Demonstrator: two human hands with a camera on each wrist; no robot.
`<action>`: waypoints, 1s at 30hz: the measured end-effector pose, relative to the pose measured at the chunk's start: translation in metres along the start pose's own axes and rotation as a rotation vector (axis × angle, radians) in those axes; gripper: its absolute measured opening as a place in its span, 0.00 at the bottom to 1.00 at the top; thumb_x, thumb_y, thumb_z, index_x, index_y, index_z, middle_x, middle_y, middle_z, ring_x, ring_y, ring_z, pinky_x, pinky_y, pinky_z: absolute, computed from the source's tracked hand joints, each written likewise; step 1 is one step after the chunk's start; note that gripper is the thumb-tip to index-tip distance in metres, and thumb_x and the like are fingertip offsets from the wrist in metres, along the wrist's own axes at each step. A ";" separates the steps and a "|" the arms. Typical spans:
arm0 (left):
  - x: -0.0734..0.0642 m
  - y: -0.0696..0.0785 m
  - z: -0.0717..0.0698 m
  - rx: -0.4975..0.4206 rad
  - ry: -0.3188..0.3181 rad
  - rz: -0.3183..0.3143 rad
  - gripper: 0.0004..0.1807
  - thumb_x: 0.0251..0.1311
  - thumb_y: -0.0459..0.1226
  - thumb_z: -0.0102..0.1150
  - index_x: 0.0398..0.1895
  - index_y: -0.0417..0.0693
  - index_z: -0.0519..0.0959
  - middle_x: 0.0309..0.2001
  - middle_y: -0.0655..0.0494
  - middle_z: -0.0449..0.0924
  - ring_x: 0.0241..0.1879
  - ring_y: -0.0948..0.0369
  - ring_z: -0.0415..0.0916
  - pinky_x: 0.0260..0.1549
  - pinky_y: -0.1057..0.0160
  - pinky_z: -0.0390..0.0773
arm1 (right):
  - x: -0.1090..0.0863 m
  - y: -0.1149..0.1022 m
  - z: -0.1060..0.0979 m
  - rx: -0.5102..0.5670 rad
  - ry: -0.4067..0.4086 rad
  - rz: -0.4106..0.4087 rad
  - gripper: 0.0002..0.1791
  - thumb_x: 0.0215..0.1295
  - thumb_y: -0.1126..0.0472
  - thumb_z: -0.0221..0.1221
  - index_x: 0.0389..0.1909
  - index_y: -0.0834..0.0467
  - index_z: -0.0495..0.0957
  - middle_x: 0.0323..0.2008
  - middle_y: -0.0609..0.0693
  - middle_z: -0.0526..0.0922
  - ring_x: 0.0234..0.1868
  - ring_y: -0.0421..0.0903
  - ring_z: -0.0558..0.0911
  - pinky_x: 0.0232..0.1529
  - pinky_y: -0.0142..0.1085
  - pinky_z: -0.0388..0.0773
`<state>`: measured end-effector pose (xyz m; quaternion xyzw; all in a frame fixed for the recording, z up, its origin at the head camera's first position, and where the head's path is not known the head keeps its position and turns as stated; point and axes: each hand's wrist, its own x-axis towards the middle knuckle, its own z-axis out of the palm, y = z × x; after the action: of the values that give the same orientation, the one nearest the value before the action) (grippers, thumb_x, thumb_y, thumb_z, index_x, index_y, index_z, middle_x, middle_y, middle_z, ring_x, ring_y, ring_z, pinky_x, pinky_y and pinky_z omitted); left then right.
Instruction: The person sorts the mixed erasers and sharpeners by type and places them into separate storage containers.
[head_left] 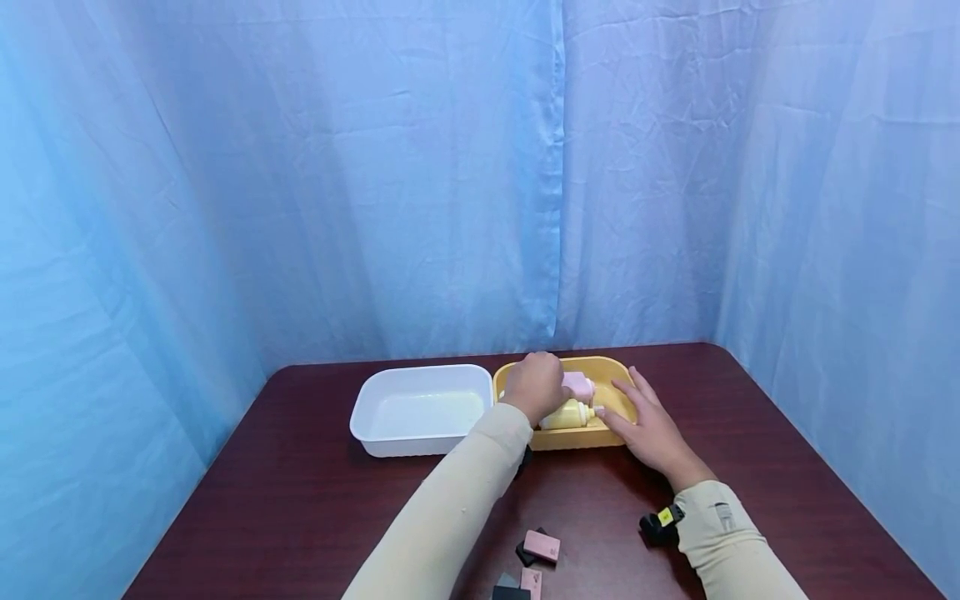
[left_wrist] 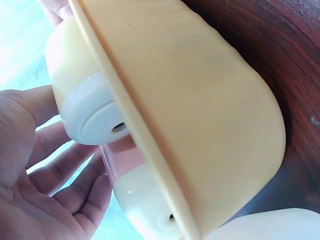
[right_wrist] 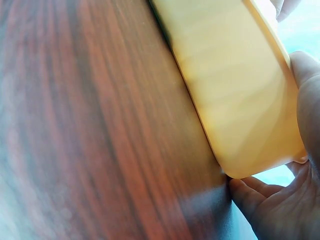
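The left hand (head_left: 534, 387) reaches over the yellow bottle (head_left: 567, 415); whether its fingers grip or have let go, I cannot tell. The right hand (head_left: 656, 435), fingers spread loosely, touches the yellow tray (head_left: 581, 439) at its three o'clock end. Inside lie that bottle, nozzle toward three, and the pink bottle (head_left: 577, 385) at its twelve. Outside, a white tray (head_left: 423, 412) sits at nine, small blocks (head_left: 542, 546) at six.

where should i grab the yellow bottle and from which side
The yellow bottle is probably best gripped round its body, from above: it lies on its side between the front wall of the yellow tray and a pink bottle, and its narrow nozzle, pointing right, offers less to hold.
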<state>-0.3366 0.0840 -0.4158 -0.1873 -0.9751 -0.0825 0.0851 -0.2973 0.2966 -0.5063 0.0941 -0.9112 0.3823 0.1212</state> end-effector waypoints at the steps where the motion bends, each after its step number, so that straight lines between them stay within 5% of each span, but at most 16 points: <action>1: 0.000 0.000 0.000 -0.003 -0.005 -0.003 0.20 0.62 0.54 0.71 0.18 0.56 0.81 0.24 0.62 0.78 0.22 0.65 0.73 0.22 0.64 0.76 | 0.000 0.000 0.000 0.000 0.001 -0.001 0.40 0.72 0.45 0.63 0.76 0.64 0.65 0.83 0.63 0.45 0.80 0.70 0.53 0.73 0.68 0.56; 9: -0.001 -0.002 -0.001 0.030 -0.032 -0.013 0.23 0.63 0.57 0.69 0.15 0.58 0.79 0.19 0.63 0.75 0.23 0.64 0.73 0.35 0.60 0.80 | 0.000 -0.001 0.001 0.004 0.001 -0.001 0.40 0.72 0.45 0.63 0.75 0.64 0.65 0.83 0.63 0.45 0.79 0.70 0.53 0.73 0.68 0.56; 15: -0.004 -0.004 -0.005 0.075 -0.025 0.050 0.23 0.66 0.56 0.66 0.14 0.59 0.79 0.19 0.64 0.76 0.28 0.63 0.77 0.41 0.57 0.80 | -0.001 0.001 0.001 0.012 0.003 0.004 0.40 0.71 0.44 0.63 0.75 0.63 0.65 0.83 0.62 0.45 0.80 0.69 0.52 0.73 0.68 0.56; 20: -0.005 -0.015 -0.008 0.028 -0.052 0.114 0.21 0.69 0.52 0.63 0.17 0.60 0.81 0.21 0.65 0.78 0.30 0.64 0.77 0.39 0.58 0.73 | -0.001 0.002 0.000 0.012 -0.005 0.013 0.41 0.71 0.43 0.63 0.76 0.62 0.65 0.83 0.62 0.44 0.80 0.69 0.52 0.73 0.68 0.56; 25: -0.008 -0.029 -0.013 -0.071 -0.028 0.106 0.12 0.73 0.51 0.59 0.40 0.62 0.90 0.42 0.66 0.89 0.47 0.63 0.83 0.50 0.54 0.74 | -0.001 0.001 -0.001 0.001 -0.010 0.016 0.42 0.71 0.41 0.62 0.76 0.62 0.65 0.83 0.62 0.44 0.80 0.69 0.52 0.73 0.68 0.56; 30: -0.011 -0.052 -0.028 -0.139 0.019 0.078 0.18 0.72 0.52 0.60 0.58 0.60 0.86 0.58 0.64 0.86 0.62 0.59 0.80 0.61 0.50 0.73 | 0.000 0.000 -0.001 0.005 -0.005 0.004 0.41 0.71 0.42 0.62 0.76 0.63 0.65 0.83 0.62 0.45 0.80 0.69 0.52 0.73 0.68 0.56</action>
<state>-0.3422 0.0265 -0.3977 -0.2297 -0.9582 -0.1483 0.0845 -0.2971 0.2973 -0.5061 0.0935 -0.9107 0.3847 0.1178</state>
